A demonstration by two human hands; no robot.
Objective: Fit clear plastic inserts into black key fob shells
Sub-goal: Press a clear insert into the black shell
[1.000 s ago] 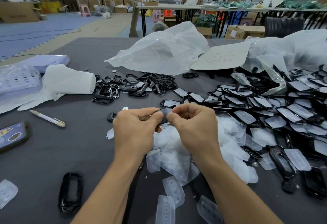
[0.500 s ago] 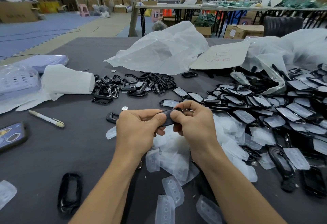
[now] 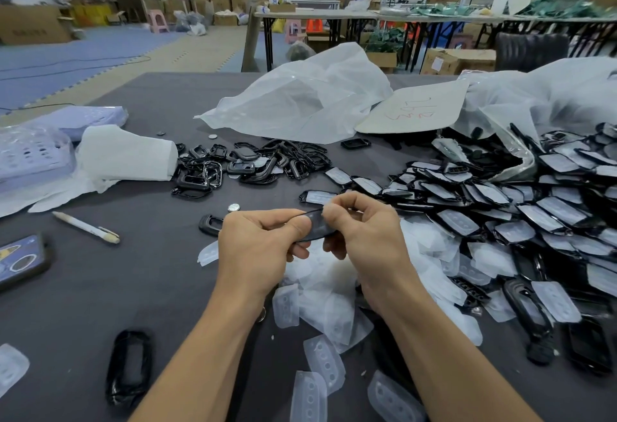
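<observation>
- Head view: the left hand (image 3: 253, 248) is pinching one end of a black key fob shell (image 3: 317, 228) between thumb and curled fingers, above the middle of the worktop (image 3: 83, 288).
- The right hand (image 3: 367, 238) is gripping the shell's other end, fingers curled over its top edge.
- Loose clear inserts (image 3: 320, 291) are lying beneath the hands, toward the near edge.
- Insert-covered shells (image 3: 534, 221) are spreading along the right edge.
- Empty shells (image 3: 253, 164) are sitting beyond the hands.
</observation>
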